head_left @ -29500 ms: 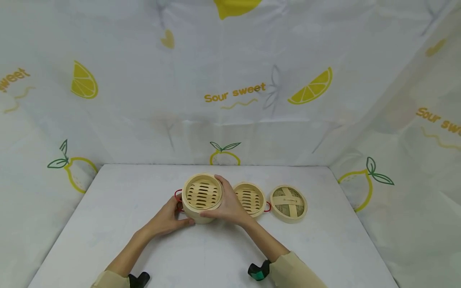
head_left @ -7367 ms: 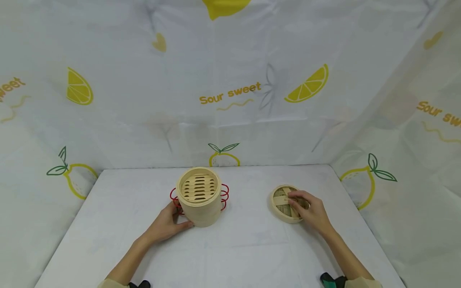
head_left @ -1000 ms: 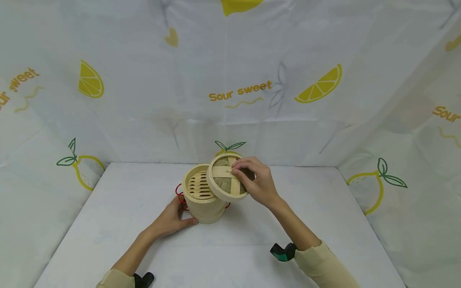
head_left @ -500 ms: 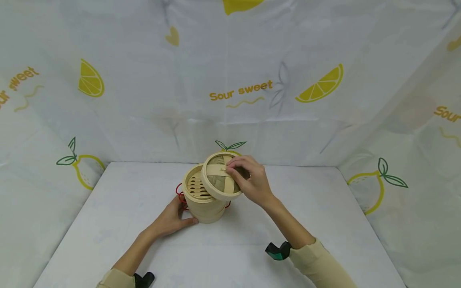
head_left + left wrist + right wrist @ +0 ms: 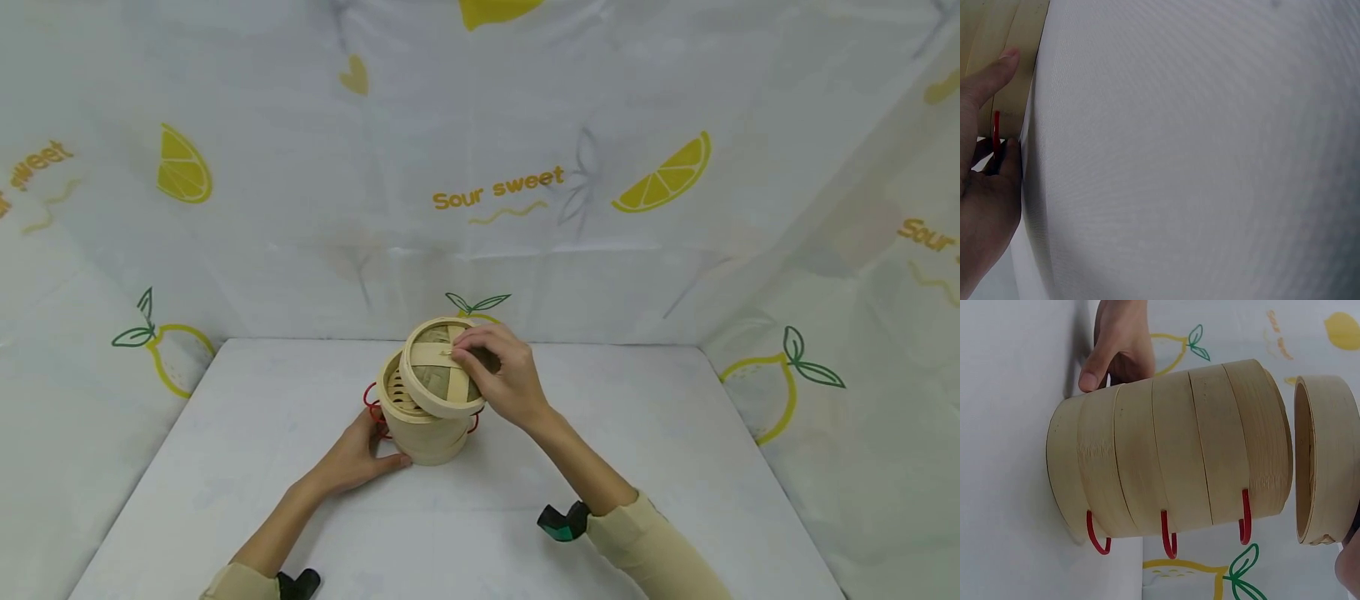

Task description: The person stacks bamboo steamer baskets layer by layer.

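Observation:
A stack of bamboo steamer baskets stands on the table with its slatted top partly showing. At its lower left, my left hand grips it, thumb on the front and fingers behind. The left wrist view shows that thumb lying on the bamboo wall. My right hand pinches the small knob of the bamboo lid, which hangs tilted over the right part of the stack. In the right wrist view a narrow gap separates the lid from the top basket. Red loops stick out from the stack's side.
The white table has a lemon-print curtain standing along its back and sides. A black wrist mount sits by the right sleeve, another by the left sleeve.
Long before, the baskets stood apart; now they are in one stack. Over the last second my right hand has carried the lid leftward over the stack. My left hand has stayed put.

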Motion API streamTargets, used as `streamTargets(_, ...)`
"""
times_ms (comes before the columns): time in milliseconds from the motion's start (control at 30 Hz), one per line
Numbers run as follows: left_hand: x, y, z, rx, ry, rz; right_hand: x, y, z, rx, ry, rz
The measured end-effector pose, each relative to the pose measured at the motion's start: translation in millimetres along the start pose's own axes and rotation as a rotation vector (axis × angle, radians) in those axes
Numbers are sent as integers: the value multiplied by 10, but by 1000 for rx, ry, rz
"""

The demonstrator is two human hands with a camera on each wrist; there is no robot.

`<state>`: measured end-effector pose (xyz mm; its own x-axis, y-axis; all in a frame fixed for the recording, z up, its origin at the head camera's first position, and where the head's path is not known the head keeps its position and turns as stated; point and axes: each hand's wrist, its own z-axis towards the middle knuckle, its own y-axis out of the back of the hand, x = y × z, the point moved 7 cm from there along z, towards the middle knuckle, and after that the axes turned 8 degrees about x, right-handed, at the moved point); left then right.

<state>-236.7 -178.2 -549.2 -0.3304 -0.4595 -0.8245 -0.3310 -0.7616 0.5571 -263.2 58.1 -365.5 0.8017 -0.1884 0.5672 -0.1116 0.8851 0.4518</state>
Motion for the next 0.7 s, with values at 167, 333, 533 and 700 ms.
streamTargets(167,-3,4,-12,-3,6,-15,-35,-65,29,-6,-18,6)
streamTargets(333,5,5,-11,-1,7,21,-39,-154,58,18,-42,-9)
streamTargets(533,11,9,-15,-2,-6,58,7,-238,84,28,-23,-13)
streamTargets(700,19,6,-16,4,3,62,31,-266,105,9,-7,-23)
